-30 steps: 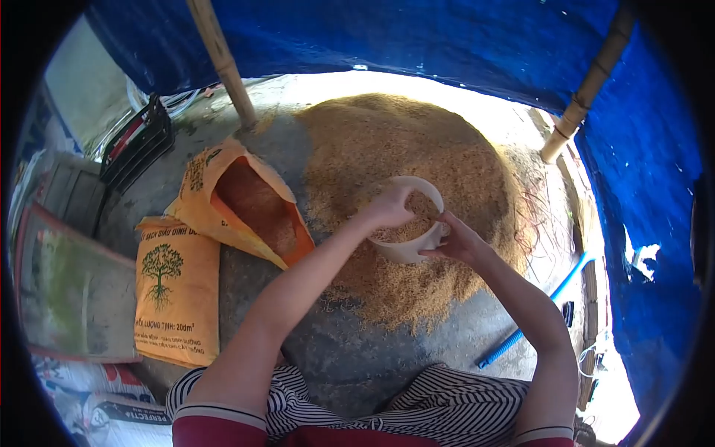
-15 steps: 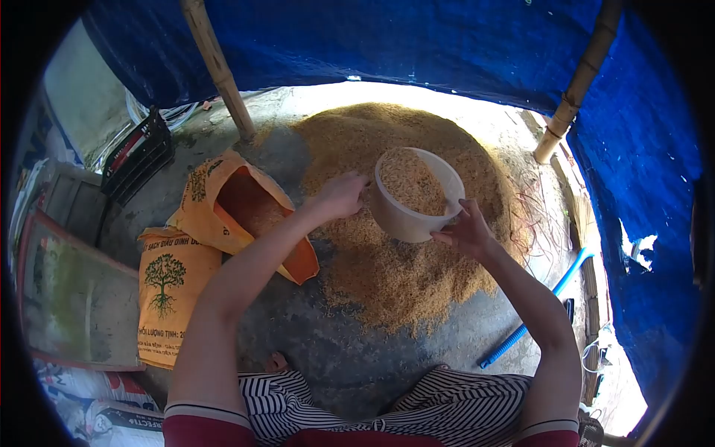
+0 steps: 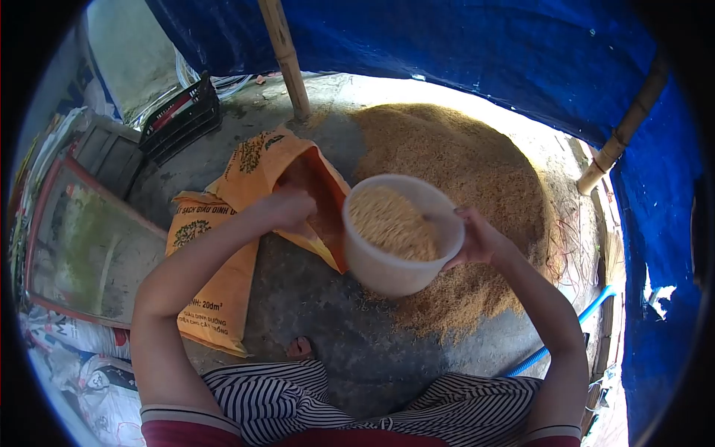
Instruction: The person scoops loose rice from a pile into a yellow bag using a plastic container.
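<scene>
A white plastic tub [image 3: 391, 277], part filled with tan husks [image 3: 391, 223], is tilted slightly beside the mouth of an open orange bag [image 3: 257, 160]. My right hand [image 3: 480, 238] grips the tub's right rim, thumb and fingers closed on it. At the near edge of the bag's mouth is my left hand [image 3: 294, 208], its fingers curled; what they hold is hidden. Behind the tub a large heap of husks [image 3: 454, 149] spreads over the concrete floor.
A second orange bag [image 3: 216, 298] lies at the left. Beyond are a black crate [image 3: 181, 119], a red-framed panel [image 3: 89, 246] and a bamboo pole [image 3: 285, 59]. A blue tarp [image 3: 477, 45] hangs behind; a blue hose [image 3: 530, 360] lies at the right.
The tub has moved left and closer, from over the heap to the open bag's mouth. My left hand has gone from beside the tub to the bag. The view has shifted left.
</scene>
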{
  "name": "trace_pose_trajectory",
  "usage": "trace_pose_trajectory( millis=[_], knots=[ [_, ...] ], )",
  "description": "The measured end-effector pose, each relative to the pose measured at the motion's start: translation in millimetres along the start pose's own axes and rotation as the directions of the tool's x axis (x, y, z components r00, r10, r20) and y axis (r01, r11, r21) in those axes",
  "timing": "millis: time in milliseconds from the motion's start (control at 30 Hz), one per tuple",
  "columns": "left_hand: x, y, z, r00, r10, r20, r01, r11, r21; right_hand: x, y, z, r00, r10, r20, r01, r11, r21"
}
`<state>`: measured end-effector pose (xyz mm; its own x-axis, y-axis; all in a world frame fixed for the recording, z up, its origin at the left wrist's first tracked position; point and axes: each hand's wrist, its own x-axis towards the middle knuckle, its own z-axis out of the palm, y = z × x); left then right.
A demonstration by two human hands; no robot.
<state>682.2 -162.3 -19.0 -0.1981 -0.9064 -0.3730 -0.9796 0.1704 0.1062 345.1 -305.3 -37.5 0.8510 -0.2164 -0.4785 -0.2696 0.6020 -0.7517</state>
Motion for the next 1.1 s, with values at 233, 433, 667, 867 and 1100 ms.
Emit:
trace_pose_trajectory(
  millis=[233,433,667,867,1100],
  knots=[
    [-50,-23,33,0.992,0.055,-0.115,0.002,0.897,0.442,71,16,39,0.934,0.184,0.307,-0.233,0.964,0.130],
    [-66,-39,39,0.863,0.270,-0.426,-0.158,0.947,0.281,101,-1,91,0.992,0.123,-0.030,-0.116,0.980,0.161],
    [-77,-32,-4,0.803,0.327,-0.499,-0.171,0.927,0.332,163,5,124,0.879,-0.062,-0.473,0.091,0.995,0.038],
    [-80,-53,-17,0.740,0.240,-0.628,-0.014,0.940,0.342,210,-32,131,0.677,-0.581,-0.451,0.119,0.691,-0.713],
    [-91,-100,-24,0.675,0.063,-0.735,0.121,0.973,0.195,219,-52,190,0.576,-0.796,-0.186,-0.086,0.168,-0.982]
  ],
)
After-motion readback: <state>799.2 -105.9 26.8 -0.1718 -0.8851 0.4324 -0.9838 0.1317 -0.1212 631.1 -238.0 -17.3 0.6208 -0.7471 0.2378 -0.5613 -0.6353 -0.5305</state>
